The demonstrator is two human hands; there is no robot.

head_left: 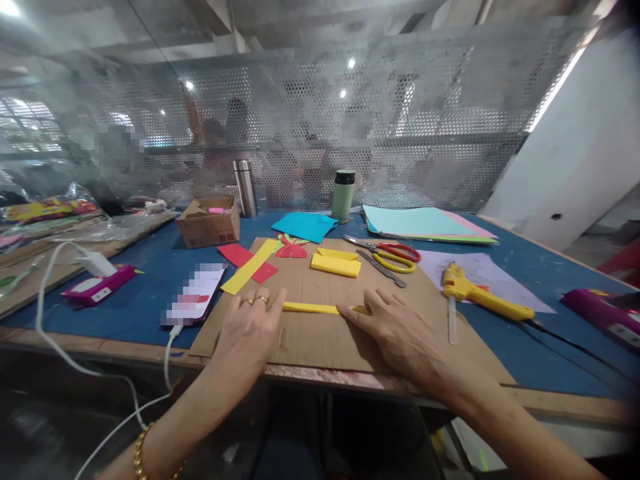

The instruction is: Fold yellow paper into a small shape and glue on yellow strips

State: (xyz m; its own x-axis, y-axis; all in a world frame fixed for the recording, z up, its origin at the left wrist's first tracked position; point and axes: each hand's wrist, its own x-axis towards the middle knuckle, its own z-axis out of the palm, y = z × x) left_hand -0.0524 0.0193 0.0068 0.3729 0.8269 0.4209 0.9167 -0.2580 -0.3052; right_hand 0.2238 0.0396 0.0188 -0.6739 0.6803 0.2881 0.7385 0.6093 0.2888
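Observation:
A narrow folded yellow paper strip point(311, 308) lies crosswise on a brown cardboard sheet point(320, 343). My left hand point(251, 328), with rings on it, grips the strip's left end, its fingertips hidden behind the knuckles. At the other end my right hand point(400, 328) pinches the strip down against the cardboard, index finger along it. Just beyond are a folded yellow paper piece point(336, 265), a flat yellow paper strip point(249, 268) crossing a red paper strip point(263, 272), and a cut red paper shape point(291, 249).
Scissors point(395, 255) and a grey blade-like tool point(385, 271) lie beyond my right hand. A yellow glue gun point(480, 297) rests farther right. To the left are a charging phone point(195, 297) and a cardboard box point(210, 225). A green bottle point(343, 198) and paper sheets point(420, 221) stand behind.

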